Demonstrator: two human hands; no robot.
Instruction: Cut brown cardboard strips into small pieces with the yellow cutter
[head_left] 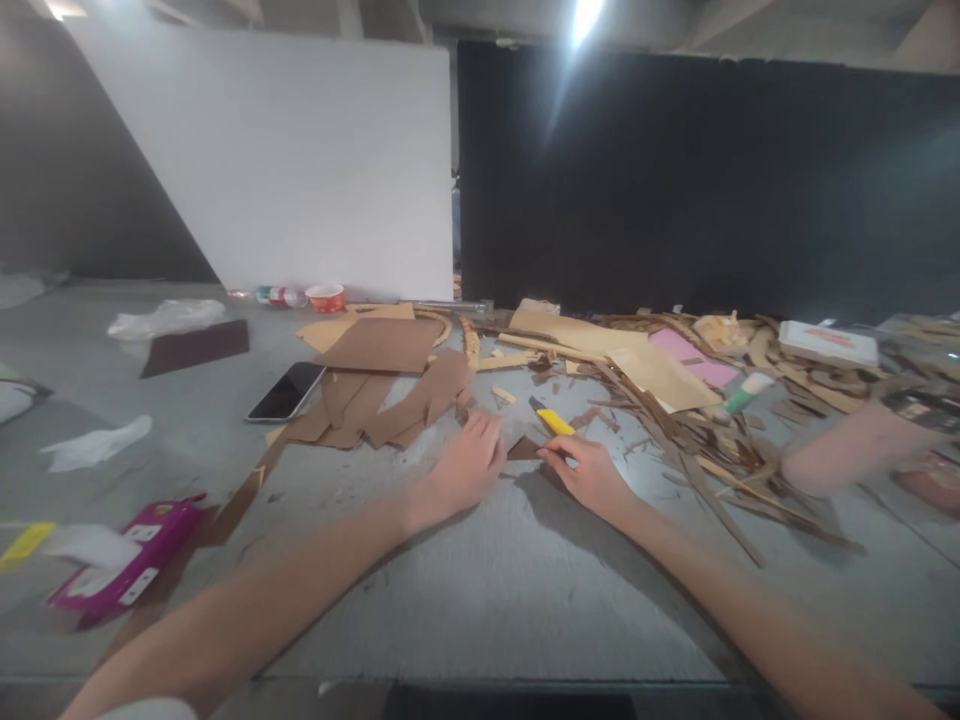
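My left hand lies low over the grey tabletop, its fingers stretched forward and slightly blurred. Just right of its thumb is a small dark brown piece of sheet material. The thumb and index finger of my right hand pinch that piece at its right end. Beyond the right knuckles, a yellow utility knife points away to the left; whether the other fingers touch it I cannot tell. Flat brown sheets with cut edges are stacked past my left hand. A small tan strip lies between the sheets and the knife.
A phone and a magenta tissue pack lie to the left. Scrap strips heap up on the right, near a pink sheet and a white box. A red-orange bowl stands at the back.
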